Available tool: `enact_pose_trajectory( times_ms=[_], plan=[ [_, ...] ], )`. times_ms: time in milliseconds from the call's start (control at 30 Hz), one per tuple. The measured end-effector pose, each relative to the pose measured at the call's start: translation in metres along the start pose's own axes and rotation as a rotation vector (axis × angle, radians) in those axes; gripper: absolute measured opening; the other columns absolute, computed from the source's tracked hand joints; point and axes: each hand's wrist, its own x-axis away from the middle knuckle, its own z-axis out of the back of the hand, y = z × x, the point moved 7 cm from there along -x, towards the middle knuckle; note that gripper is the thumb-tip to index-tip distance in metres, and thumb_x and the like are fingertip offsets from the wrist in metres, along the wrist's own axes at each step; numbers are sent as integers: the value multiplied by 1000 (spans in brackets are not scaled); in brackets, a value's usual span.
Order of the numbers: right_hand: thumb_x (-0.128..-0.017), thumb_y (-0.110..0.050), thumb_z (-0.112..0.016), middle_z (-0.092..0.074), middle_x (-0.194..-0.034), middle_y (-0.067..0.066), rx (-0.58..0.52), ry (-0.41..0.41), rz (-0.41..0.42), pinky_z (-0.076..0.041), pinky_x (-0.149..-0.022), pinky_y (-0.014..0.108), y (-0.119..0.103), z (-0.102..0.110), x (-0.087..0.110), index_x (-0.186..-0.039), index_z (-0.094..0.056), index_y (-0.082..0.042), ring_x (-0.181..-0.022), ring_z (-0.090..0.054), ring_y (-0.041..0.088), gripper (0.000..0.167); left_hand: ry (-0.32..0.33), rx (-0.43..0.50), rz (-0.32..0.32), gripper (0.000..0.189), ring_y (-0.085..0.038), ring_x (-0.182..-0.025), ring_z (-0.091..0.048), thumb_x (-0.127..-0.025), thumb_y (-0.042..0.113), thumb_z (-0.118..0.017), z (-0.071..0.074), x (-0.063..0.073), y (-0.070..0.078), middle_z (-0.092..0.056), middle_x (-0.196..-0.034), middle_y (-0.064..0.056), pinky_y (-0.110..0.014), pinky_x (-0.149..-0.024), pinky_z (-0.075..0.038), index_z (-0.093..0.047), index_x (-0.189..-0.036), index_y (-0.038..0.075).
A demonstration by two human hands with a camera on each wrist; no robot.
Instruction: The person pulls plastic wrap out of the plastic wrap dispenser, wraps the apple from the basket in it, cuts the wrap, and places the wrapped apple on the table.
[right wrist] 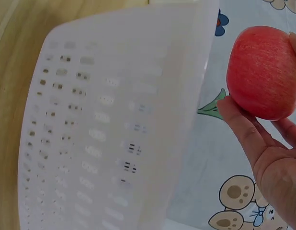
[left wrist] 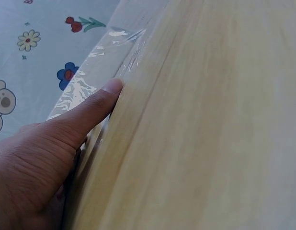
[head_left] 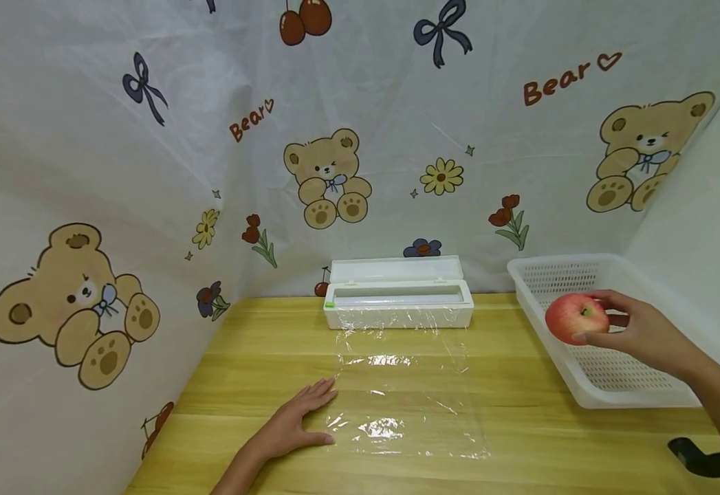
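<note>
A red apple [head_left: 573, 319] is held by my right hand [head_left: 650, 338] over the left part of a white perforated basket [head_left: 607, 397]. In the right wrist view the apple [right wrist: 263, 72] sits between thumb and fingers, above the basket's rim. My left hand [head_left: 288, 423] rests on the table at the left edge of a sheet of clear plastic wrap [head_left: 409, 405], its fingers extended. The left wrist view shows the thumb touching the edge of the wrap [left wrist: 133, 52]. From a white wrap dispenser box [head_left: 397, 317] with its lid raised, the sheet runs toward me across the wood.
The dispenser stands at the back of the wood-grain table [head_left: 260, 357], against a cloth backdrop [head_left: 390, 103] printed with bears and flowers. A dark curved object [head_left: 703, 459] lies at the front right, partly behind the right forearm.
</note>
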Motion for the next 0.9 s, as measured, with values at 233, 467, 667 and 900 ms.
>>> enact_pose_trajectory(
  times_ms=[233, 467, 667, 900],
  plan=[
    [-84, -14, -84, -53, -126, 9, -72, 4, 19, -59, -68, 24, -18, -16, 0, -144, -45, 0, -97, -53, -11, 73, 1, 0, 9, 88, -26, -153, -21, -83, 56, -77, -1, 0, 0, -28, -166, 1, -40, -125, -12, -45, -154, 14],
    [-84, -12, -84, -53, -124, -7, -152, 9, 55, -60, -70, 24, -33, -32, 0, -144, -48, -4, -101, -57, -7, 70, 2, -8, 19, 87, -26, -153, -21, -83, 57, -76, 0, 1, 0, -28, -165, 1, -48, -123, -15, -46, -154, 15],
    [-86, -9, -82, -56, -122, -9, -248, -11, 41, -61, -71, 28, -40, -48, -3, -145, -47, -6, -99, -64, 1, 69, 1, 2, 21, 87, -27, -153, -21, -84, 56, -77, 1, 1, 2, -28, -166, 0, -50, -123, -15, -45, -154, 14],
    [-86, -14, -83, -55, -125, 1, -259, -14, 9, -60, -73, 26, -39, -62, -6, -145, -46, -4, -99, -63, -2, 70, -3, -8, 17, 87, -26, -153, -21, -84, 57, -75, 0, 1, 1, -28, -166, 1, -47, -124, -15, -45, -154, 15]
  ],
)
